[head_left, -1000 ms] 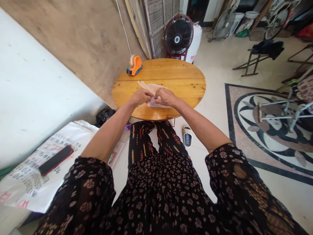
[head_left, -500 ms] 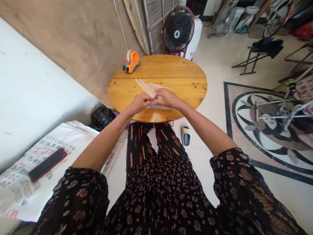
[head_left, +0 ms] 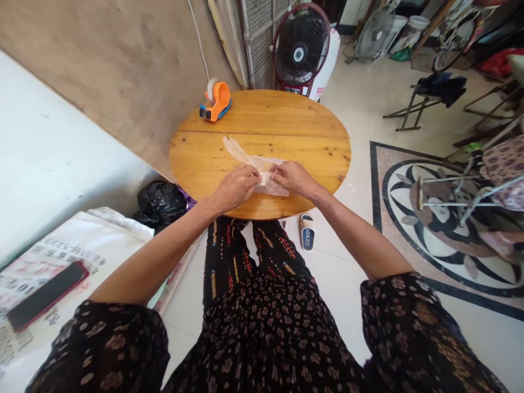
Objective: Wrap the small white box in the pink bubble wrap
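A thin, whitish translucent plastic bag lies crumpled on the oval wooden table, its twisted end stretching toward the back left. My left hand pinches the bag from the left with its fingers curled. From the right, my right hand grips it too, thumb and fingertips closed on the plastic. A short stretch of the bag shows between both hands. Beyond them, an orange tape dispenser with a roll of tape stands near the table's back left edge.
A dark red fan stands behind the table. On the left, a phone lies on printed white sacks, with a black plastic bag beyond. A slipper is on the floor at right, and a folding stool stands farther off.
My hands have moved slightly apart and nearer to me. More of the bag now shows between them, and its twisted end lies lower. The whole view has shifted a little.
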Motion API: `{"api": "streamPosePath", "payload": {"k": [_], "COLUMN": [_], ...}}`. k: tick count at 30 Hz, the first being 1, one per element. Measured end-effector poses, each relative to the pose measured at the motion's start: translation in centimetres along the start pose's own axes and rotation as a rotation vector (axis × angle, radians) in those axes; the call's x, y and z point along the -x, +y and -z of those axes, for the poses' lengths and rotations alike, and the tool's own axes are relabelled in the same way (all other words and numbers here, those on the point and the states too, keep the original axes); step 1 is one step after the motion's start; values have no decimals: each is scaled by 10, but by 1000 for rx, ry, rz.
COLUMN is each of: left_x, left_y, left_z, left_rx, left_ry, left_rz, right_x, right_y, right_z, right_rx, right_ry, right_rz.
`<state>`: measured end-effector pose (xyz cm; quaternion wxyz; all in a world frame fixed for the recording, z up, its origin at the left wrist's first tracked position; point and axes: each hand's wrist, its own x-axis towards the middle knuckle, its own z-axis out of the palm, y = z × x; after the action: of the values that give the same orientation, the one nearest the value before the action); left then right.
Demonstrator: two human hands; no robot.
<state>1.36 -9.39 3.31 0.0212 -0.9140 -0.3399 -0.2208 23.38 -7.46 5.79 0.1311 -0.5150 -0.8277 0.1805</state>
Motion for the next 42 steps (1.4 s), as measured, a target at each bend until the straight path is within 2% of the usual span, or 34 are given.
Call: {"api": "streamPosePath", "payload": {"k": [5, 12, 20, 23, 27, 31, 34, 42], "left_x": [-1, -18, -28, -28, -27, -27, -26, -27], "left_y": [-1, 12, 16, 17, 20, 20, 20, 23], "left_z": [5, 18, 19, 18, 18, 19, 19, 21], "left_rx": [-53, -210, -268, -297, -332, -340, -356, -324], "left_ry": [-40, -271, -313, -312, -326, -336, -319, -307], "left_rz": [-35, -89, -133, -135, -130, -141, -144, -135], "right_x": [-6, -5, 37, 54, 64, 61, 53, 29], "right_y": [1, 1, 23, 29, 25, 15, 10, 17], "right_z": [-8, -4, -6, -8, -10, -12, -15, -26], "right_rx": [-29, -65, -265, -249, -177, -24, 53, -71], "right_ry": [16, 11, 207, 204, 157, 116, 136, 224], "right_rz": [-75, -140, -178, -242, -309, -374, -396, -289]}}
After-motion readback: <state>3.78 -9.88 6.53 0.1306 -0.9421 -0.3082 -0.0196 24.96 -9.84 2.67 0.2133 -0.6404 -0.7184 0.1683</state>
